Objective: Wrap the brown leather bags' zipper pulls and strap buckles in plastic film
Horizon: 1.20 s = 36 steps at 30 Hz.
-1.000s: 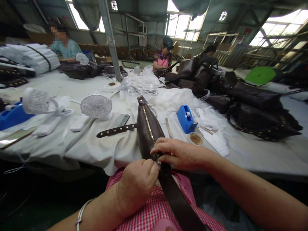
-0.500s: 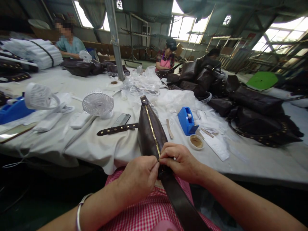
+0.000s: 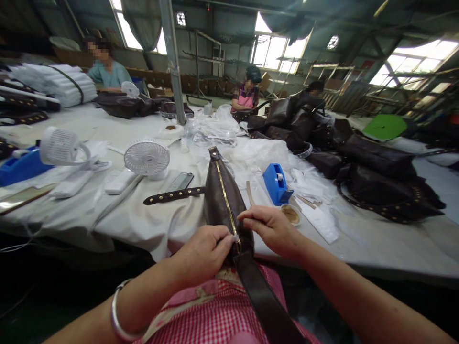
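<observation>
A dark brown leather bag [image 3: 215,200] lies over the table edge toward my lap, its gold zipper [image 3: 225,198] facing up. From its near end a wide dark strap [image 3: 261,291] runs down across my apron. My left hand [image 3: 211,246] pinches a small, pale, shiny piece [image 3: 235,238] at the zipper's near end; whether it is a wrapped zipper pull I cannot make out. Over the bag's right side is my right hand [image 3: 274,229], with thumb and forefinger stretched out slightly apart, nothing visible between them. A studded strap [image 3: 174,195] extends left from beneath the bag.
Right of the bag stand a blue tape dispenser [image 3: 278,184] and a round tape roll [image 3: 290,215]. White fans [image 3: 147,157] and a phone [image 3: 182,181] are on the left. Dark bags [image 3: 380,186] pile up at right. Plastic wrap [image 3: 211,129] covers the middle; co-workers sit beyond.
My right hand has let go at the zipper's near end and moved up and right. My left hand has shifted slightly left and up, baring the near end of the zipper.
</observation>
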Each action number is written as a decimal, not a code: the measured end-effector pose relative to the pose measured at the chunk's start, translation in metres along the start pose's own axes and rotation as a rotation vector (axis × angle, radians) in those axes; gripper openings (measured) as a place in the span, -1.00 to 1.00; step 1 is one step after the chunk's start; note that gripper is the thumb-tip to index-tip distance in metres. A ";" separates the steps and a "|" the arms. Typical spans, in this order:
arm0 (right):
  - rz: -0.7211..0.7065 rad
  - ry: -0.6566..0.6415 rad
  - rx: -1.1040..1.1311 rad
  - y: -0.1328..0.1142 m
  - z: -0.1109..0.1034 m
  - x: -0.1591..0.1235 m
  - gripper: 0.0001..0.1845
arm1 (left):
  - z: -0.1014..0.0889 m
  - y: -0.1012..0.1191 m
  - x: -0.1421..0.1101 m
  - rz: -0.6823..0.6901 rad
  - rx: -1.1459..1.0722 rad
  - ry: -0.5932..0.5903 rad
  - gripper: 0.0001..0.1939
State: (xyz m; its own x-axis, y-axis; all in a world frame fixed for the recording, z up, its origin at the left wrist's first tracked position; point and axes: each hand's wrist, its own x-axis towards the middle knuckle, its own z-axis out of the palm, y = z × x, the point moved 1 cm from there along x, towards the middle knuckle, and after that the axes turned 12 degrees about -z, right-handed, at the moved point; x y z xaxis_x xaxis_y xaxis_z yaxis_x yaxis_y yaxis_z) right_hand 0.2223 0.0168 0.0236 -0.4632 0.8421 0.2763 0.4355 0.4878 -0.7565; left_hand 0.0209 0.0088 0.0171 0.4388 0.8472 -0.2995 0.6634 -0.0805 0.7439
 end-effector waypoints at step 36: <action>-0.078 -0.035 0.070 0.001 0.020 -0.016 -0.75 | -0.080 -0.046 0.017 0.554 0.332 0.568 -0.79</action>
State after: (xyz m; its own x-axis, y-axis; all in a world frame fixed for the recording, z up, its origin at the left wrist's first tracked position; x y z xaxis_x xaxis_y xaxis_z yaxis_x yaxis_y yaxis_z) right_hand 0.2147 -0.0009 0.0067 -0.5205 0.7930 0.3165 0.3423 0.5334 -0.7735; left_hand -0.0509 0.0695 0.0255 0.4409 0.7674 0.4655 0.6244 -0.6349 0.4550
